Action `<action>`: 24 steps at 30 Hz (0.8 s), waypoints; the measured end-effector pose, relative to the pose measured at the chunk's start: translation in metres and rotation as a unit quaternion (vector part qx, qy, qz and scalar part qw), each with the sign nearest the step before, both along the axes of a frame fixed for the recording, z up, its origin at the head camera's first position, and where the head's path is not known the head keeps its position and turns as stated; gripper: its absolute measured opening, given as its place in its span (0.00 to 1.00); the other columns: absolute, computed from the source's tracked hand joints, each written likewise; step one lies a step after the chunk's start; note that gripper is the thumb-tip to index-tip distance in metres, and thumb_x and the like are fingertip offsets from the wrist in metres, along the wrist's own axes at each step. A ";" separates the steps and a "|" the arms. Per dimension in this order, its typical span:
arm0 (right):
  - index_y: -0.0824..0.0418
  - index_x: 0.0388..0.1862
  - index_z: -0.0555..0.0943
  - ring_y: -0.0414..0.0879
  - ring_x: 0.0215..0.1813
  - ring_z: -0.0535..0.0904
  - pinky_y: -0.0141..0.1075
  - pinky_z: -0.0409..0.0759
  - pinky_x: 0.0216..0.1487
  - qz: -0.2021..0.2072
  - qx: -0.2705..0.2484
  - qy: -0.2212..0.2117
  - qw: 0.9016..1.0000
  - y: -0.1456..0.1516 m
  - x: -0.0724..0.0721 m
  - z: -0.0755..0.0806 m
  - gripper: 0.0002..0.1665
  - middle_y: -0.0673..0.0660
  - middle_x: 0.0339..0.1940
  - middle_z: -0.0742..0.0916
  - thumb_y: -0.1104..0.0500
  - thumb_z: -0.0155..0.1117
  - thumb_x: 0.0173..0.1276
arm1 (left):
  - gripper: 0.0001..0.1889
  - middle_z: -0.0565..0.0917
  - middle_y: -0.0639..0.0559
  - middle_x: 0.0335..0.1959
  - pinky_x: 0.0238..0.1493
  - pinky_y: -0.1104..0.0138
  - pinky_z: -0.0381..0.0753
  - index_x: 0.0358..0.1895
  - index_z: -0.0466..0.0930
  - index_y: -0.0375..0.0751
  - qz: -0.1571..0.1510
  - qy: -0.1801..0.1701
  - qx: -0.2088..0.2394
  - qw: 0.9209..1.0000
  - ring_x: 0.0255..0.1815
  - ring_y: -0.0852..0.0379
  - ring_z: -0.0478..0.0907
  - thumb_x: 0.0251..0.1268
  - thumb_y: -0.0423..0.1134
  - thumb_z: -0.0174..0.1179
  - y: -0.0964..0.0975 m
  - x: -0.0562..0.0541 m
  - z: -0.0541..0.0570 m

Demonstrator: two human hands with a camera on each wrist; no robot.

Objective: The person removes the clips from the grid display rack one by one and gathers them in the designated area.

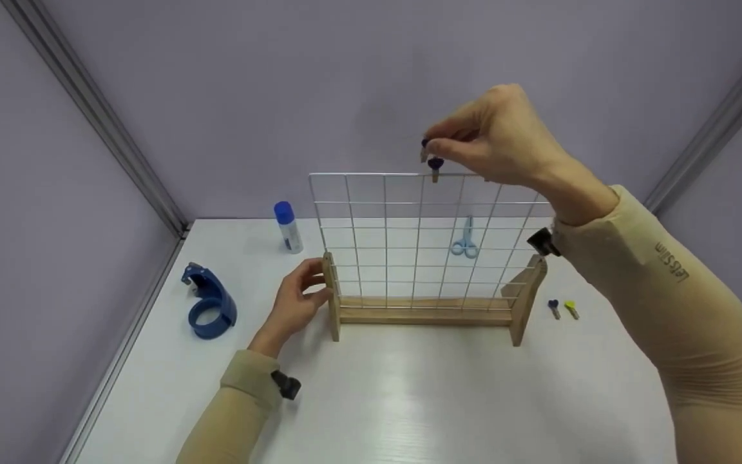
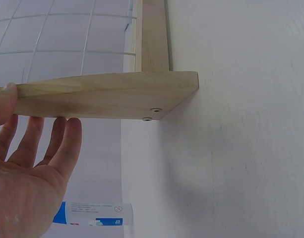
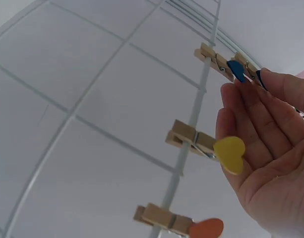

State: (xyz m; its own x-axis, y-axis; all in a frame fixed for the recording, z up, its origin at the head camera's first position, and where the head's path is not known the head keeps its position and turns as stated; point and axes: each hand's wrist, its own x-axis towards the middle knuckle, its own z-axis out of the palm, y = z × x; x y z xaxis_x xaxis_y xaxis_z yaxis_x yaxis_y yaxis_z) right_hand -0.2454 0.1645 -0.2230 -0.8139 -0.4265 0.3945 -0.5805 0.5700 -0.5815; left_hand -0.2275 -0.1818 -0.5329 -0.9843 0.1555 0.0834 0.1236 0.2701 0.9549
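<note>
Head: the right hand (image 1: 503,138) pinches one blue-heart wooden clothespin (image 1: 424,153) above the wood-framed white wire-grid rack (image 1: 426,316); two loose clothespins (image 1: 554,309) lie right of it. Left wrist: the left hand (image 2: 35,173) grips the rack's wooden end (image 2: 102,96). Right wrist: three clipped clothespins (image 3: 189,138) line its top wire (image 3: 196,106).

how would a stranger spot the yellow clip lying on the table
Find the wire rack standing on the white table. Just past its right wooden end, the yellow clip lies beside a dark blue clip. It is the right-hand one, its yellow top setting it apart from its dark neighbour.
</note>
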 end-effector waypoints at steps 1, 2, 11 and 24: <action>0.62 0.47 0.97 0.24 0.35 0.90 0.20 0.89 0.38 0.000 0.000 0.001 1.000 0.003 0.001 0.002 0.07 0.63 0.43 0.98 0.62 0.76 0.76 | 0.30 0.82 0.38 0.75 0.79 0.44 0.85 0.77 0.77 0.41 -0.001 0.001 0.001 1.000 0.76 0.38 0.81 0.75 0.21 0.64 0.000 -0.001 0.000; 0.62 0.47 0.97 0.23 0.35 0.90 0.20 0.89 0.39 -0.001 -0.001 0.001 1.000 0.006 0.002 0.005 0.07 0.63 0.43 0.97 0.62 0.76 0.76 | 0.30 0.82 0.38 0.75 0.79 0.44 0.85 0.77 0.77 0.41 0.000 0.000 0.001 1.000 0.75 0.39 0.81 0.75 0.21 0.64 0.000 -0.001 -0.001; 0.61 0.47 0.97 0.25 0.38 0.92 0.21 0.89 0.38 -0.026 -0.019 -0.011 0.999 0.035 0.013 0.016 0.07 0.54 0.42 0.99 0.62 0.76 0.76 | 0.30 0.82 0.39 0.75 0.78 0.43 0.85 0.77 0.77 0.41 0.005 -0.005 -0.006 1.000 0.75 0.39 0.81 0.74 0.21 0.65 -0.001 -0.002 -0.001; 0.65 0.50 0.96 0.21 0.36 0.90 0.17 0.75 0.26 -0.027 -0.010 0.061 0.998 0.091 0.025 0.001 0.08 0.28 0.37 0.94 0.68 0.76 0.75 | 0.30 0.83 0.38 0.73 0.74 0.47 0.88 0.76 0.77 0.39 0.005 0.009 0.002 1.000 0.73 0.39 0.82 0.74 0.21 0.66 -0.002 -0.001 0.000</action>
State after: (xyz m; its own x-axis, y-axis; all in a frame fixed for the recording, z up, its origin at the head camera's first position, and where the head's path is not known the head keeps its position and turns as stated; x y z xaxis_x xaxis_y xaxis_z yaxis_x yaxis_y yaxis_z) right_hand -0.2200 0.2559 -0.2218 -0.7805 -0.3746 0.5004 -0.6169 0.5909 -0.5198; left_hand -0.2282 -0.1841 -0.5327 -0.9842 0.1445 0.1025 0.1387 0.2682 0.9533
